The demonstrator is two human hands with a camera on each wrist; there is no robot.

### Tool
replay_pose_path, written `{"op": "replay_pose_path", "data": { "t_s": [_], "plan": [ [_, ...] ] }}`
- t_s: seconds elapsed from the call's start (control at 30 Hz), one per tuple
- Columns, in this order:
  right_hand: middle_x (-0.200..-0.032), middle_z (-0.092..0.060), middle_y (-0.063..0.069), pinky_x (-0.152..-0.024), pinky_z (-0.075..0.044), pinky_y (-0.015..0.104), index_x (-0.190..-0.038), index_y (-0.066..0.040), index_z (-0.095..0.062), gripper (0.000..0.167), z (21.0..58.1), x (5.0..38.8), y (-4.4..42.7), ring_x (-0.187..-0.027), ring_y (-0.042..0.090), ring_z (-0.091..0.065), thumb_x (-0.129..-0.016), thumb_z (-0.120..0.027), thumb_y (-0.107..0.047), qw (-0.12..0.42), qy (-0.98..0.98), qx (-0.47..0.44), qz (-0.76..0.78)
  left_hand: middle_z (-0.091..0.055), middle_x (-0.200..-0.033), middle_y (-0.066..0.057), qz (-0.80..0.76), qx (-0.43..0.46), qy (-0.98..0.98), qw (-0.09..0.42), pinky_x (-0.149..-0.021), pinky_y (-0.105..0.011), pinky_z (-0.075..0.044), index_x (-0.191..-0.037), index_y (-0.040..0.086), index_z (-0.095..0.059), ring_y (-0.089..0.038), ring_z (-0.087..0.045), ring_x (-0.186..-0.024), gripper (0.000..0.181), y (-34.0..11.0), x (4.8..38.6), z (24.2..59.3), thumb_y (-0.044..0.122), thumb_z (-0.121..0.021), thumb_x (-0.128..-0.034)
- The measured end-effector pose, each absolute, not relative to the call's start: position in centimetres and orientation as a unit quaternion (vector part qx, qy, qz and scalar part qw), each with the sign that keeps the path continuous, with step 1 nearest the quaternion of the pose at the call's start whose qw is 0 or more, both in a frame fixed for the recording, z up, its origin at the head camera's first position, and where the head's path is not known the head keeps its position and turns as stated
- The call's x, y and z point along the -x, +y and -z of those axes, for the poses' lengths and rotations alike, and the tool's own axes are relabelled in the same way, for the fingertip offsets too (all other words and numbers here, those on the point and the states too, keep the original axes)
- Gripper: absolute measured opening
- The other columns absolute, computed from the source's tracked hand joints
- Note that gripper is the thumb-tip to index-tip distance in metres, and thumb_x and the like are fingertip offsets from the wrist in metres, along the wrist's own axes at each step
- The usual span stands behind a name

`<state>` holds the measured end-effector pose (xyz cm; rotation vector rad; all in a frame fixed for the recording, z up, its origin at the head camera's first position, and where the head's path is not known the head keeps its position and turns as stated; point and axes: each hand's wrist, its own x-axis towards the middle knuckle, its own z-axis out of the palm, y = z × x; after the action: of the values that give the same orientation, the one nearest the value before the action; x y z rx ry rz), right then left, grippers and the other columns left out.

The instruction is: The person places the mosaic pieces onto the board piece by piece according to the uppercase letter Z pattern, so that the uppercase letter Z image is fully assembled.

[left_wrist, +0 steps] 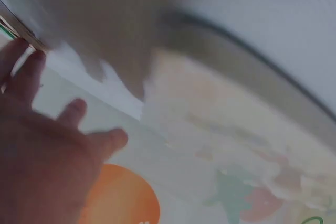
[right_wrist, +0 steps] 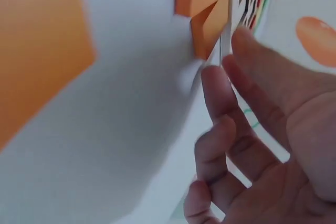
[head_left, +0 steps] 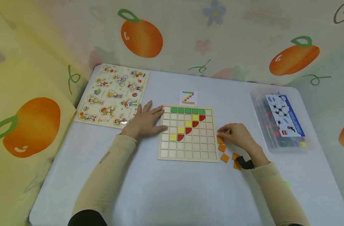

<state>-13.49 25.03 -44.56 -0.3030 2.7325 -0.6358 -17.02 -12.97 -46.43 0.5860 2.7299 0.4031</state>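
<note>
A square wooden grid board (head_left: 193, 147) lies mid-table, with a green row (head_left: 188, 110) at the top and yellow squares and red quarter-round pieces (head_left: 180, 137) in a diagonal. My left hand (head_left: 143, 123) has its fingers spread and touches the board's left edge; the left wrist view shows those fingers (left_wrist: 32, 74) at the rim. By the right edge, my right hand (head_left: 239, 135) bends its fingers over orange square tiles (head_left: 225, 158). In the right wrist view an orange tile (right_wrist: 212, 24) lies just past the fingertips (right_wrist: 218, 80), and nothing shows between them.
A small pattern card (head_left: 188, 98) lies behind the board. At the back left is a picture board with figures (head_left: 112, 94). A clear plastic box (head_left: 282, 125) with a blue label stands at the right. A yellow-green piece (head_left: 286, 184) shows beside the right sleeve.
</note>
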Motion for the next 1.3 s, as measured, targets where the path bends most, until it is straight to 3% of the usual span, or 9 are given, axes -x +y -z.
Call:
{"op": "replay_pose_path", "data": {
  "t_s": [0.1, 0.2, 0.37, 0.47, 0.63, 0.73, 0.93, 1.1, 1.3],
  "plan": [
    [-0.099, -0.077, 0.013, -0.058, -0.040, 0.022, -0.111, -0.003, -0.080, 0.030, 44.7, 13.4, 25.4, -0.069, 0.015, -0.052, -0.092, -0.078, -0.026, 0.168, 0.954, 0.114, 0.220, -0.040, -0.168, 0.001, -0.141, -0.184, 0.967, 0.110, -0.130, -0.070, -0.005, -0.157, 0.015, -0.046, -0.040, -0.012, -0.163, 0.059, -12.2, 16.9, 46.7, 0.046, -0.046, -0.1069],
    [-0.101, -0.077, 0.013, -0.060, -0.041, 0.022, -0.111, -0.004, -0.080, 0.031, 44.8, 13.4, 25.5, -0.070, 0.015, -0.053, -0.090, -0.080, -0.026, 0.174, 0.953, 0.120, 0.217, -0.049, -0.162, -0.001, -0.122, -0.169, 0.976, 0.064, -0.130, -0.069, -0.011, -0.150, 0.013, -0.055, -0.041, -0.020, -0.161, 0.047, -11.3, 16.8, 46.9, 0.032, -0.045, -0.1091],
    [-0.105, -0.076, 0.015, -0.063, -0.042, 0.023, -0.109, -0.005, -0.081, 0.029, 44.9, 13.2, 25.6, -0.073, 0.016, -0.054, -0.088, -0.082, -0.024, 0.170, 0.954, 0.131, 0.211, -0.051, -0.161, -0.002, -0.102, -0.150, 0.982, 0.045, -0.129, -0.068, -0.018, -0.147, 0.010, -0.058, -0.041, -0.025, -0.160, 0.042, -10.3, 16.6, 46.9, 0.024, -0.048, -0.1085],
    [-0.105, -0.076, 0.014, -0.067, -0.044, 0.024, -0.102, -0.006, -0.082, 0.021, 45.0, 13.1, 25.7, -0.076, 0.016, -0.056, -0.088, -0.082, -0.022, 0.158, 0.953, 0.151, 0.212, -0.051, -0.161, -0.003, -0.095, -0.145, 0.984, 0.044, -0.127, -0.064, -0.028, -0.147, 0.009, -0.058, -0.040, -0.033, -0.155, 0.042, -10.0, 16.5, 46.8, 0.024, -0.049, -0.1085],
    [-0.105, -0.076, 0.012, -0.072, -0.047, 0.027, -0.097, -0.007, -0.082, 0.018, 45.0, 12.9, 25.9, -0.081, 0.018, -0.060, -0.088, -0.082, -0.022, 0.158, 0.950, 0.168, 0.208, -0.050, -0.162, -0.004, -0.092, -0.142, 0.984, 0.048, -0.104, -0.049, -0.046, -0.149, 0.009, -0.056, -0.034, -0.046, -0.133, 0.043, -9.9, 16.4, 46.7, 0.023, -0.048, -0.1094],
    [-0.104, -0.075, 0.013, -0.072, -0.047, 0.027, -0.100, -0.006, -0.082, 0.021, 44.9, 12.9, 26.1, -0.082, 0.019, -0.061, -0.085, -0.084, -0.022, 0.169, 0.950, 0.163, 0.206, -0.048, -0.163, -0.004, -0.098, -0.140, 0.984, 0.054, -0.093, -0.046, -0.046, -0.150, 0.010, -0.054, -0.032, -0.046, -0.121, 0.043, -9.8, 16.4, 46.7, 0.023, -0.045, -0.1103],
    [-0.087, -0.074, 0.008, -0.066, -0.043, 0.024, -0.094, -0.004, -0.078, 0.018, 44.3, 13.1, 26.2, -0.075, 0.015, -0.054, -0.086, -0.084, -0.019, 0.202, 0.939, 0.151, 0.233, -0.047, -0.164, -0.004, -0.102, -0.141, 0.983, 0.056, -0.088, -0.044, -0.045, -0.151, 0.009, -0.054, -0.031, -0.048, -0.113, 0.044, -9.7, 16.4, 46.6, 0.023, -0.047, -0.1098],
    [-0.086, -0.076, 0.006, -0.068, -0.042, 0.022, -0.087, -0.007, -0.076, 0.014, 43.4, 13.7, 25.5, -0.078, 0.016, -0.054, -0.086, -0.084, -0.018, 0.177, 0.940, 0.159, 0.245, -0.044, -0.165, -0.004, -0.100, -0.140, 0.983, 0.068, -0.086, -0.042, -0.044, -0.153, 0.010, -0.051, -0.030, -0.047, -0.111, 0.044, -9.8, 16.4, 46.5, 0.020, -0.042, -0.1110],
    [-0.087, -0.076, 0.009, -0.063, -0.039, 0.021, -0.089, -0.005, -0.076, 0.015, 43.5, 14.5, 22.1, -0.073, 0.016, -0.050, -0.085, -0.084, -0.016, 0.140, 0.929, 0.178, 0.294, -0.044, -0.166, -0.004, -0.101, -0.144, 0.982, 0.071, -0.088, -0.043, -0.042, -0.154, 0.011, -0.050, -0.031, -0.047, -0.112, 0.045, -10.0, 16.3, 46.6, 0.016, -0.040, -0.1105]
  ]
}}
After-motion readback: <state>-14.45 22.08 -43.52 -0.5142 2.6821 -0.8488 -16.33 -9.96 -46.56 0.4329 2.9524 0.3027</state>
